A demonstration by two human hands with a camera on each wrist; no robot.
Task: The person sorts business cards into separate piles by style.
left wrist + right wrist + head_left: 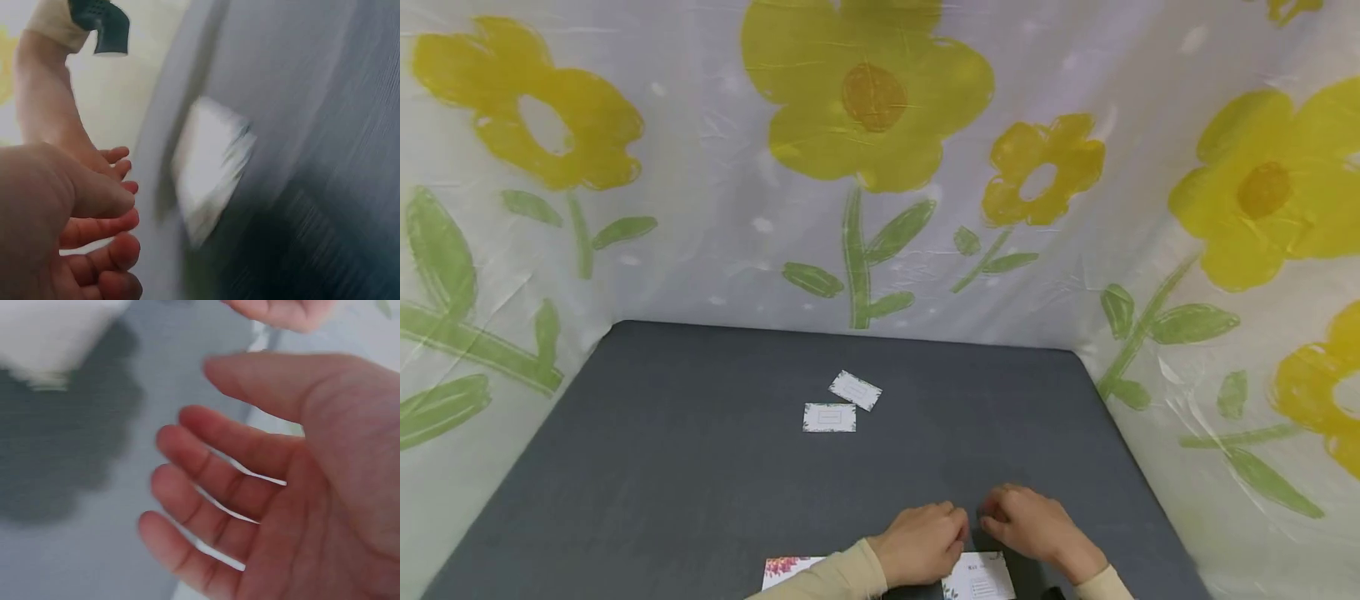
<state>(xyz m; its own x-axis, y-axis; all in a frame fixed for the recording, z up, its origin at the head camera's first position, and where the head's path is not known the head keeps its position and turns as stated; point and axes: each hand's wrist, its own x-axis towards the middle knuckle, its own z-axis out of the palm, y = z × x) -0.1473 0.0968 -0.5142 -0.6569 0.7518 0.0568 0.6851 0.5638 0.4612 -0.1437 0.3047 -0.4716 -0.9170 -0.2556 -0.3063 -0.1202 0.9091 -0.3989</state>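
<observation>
Both hands hover near the front of the dark grey table, side by side. My left hand [922,546] has loosely curled fingers with nothing visible between them. My right hand [1033,525] is just to its right; the right wrist view shows its relaxed fingers [206,462] apart from the thumb and an empty palm. Beneath and between the hands lies a white card [981,577] with printed lines and leaves at a corner. The left wrist view has a blurred white card [212,162] beyond the fingers. By the left sleeve, a card with pink flowers [786,568] is partly hidden.
Farther back on the grey table [700,450] lie two small white cards with leafy edges: a straight card [830,418] and a tilted card [855,390] behind it, close together. A pale flower-printed curtain [715,208] surrounds the back and sides.
</observation>
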